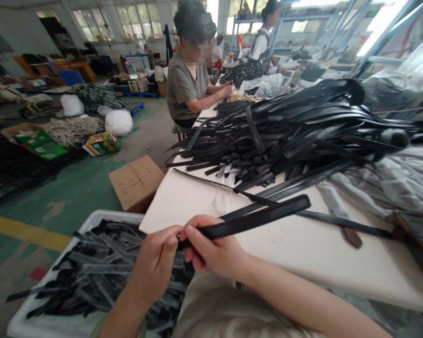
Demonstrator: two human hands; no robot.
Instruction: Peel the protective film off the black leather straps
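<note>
A black leather-like belt [257, 218] is folded into a flat length, its rounded fold pointing right above the table edge. My right hand [216, 246] is closed around it near its left end, thumb on top. Close beside, my left hand [157, 260] pinches the belt's near end between thumb and fingers; that end is mostly hidden by the hands. Beyond them, a large heap of black belts [285, 126] covers much of the white table [268, 253]. One thin black strap [345, 223] lies across the tabletop just behind the held belt.
Below left stands a white bin [102, 216] with many black straps, some in clear plastic. A cardboard box [137, 180] sits on the floor beside the table. At right are grey cloth [391, 183] and a phone-like device [419, 239]. A co-worker [190, 80] sits across the heap.
</note>
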